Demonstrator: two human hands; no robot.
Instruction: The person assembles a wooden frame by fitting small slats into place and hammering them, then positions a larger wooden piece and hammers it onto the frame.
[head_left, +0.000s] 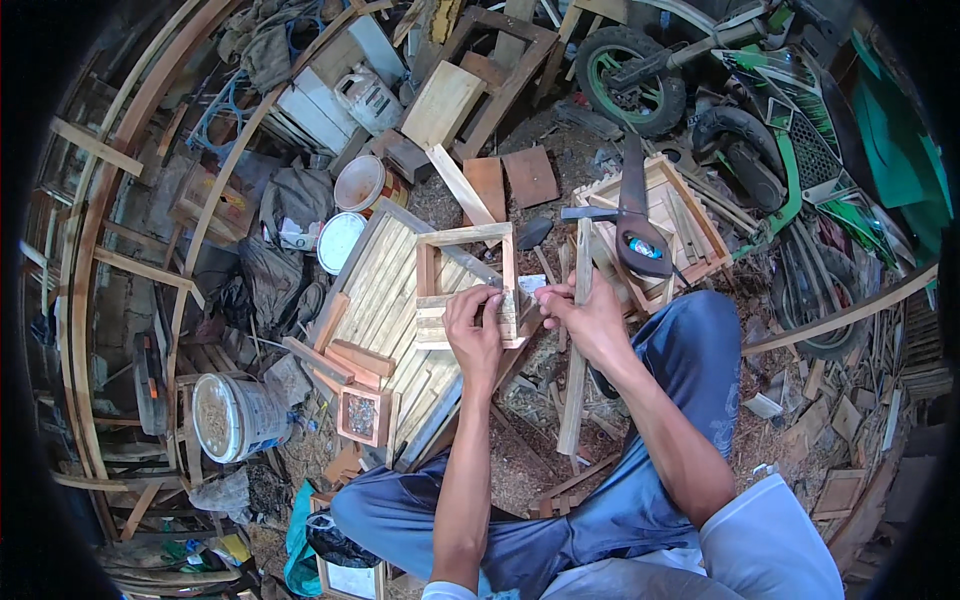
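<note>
A small light-wood frame (465,238) with slats across its near end lies on a larger slatted wooden panel (405,290). My left hand (474,328) rests on those slats, its thumb and fingers pinched together; whatever is between them is too small to make out. Just right of the frame, my right hand (590,312) is closed around the wooden handle of a hammer (574,385). The hammer's head points away from me and its handle end hangs toward my lap. The right thumb and fingertips come together beside the frame's edge.
A small wooden box (362,416) of nails sits at the panel's left edge. Beyond my right knee, a dark handsaw (640,215) lies across a wooden crate (690,215). Buckets (240,418) stand left, a motorcycle (790,150) far right. Wood scraps and sawdust cover the ground.
</note>
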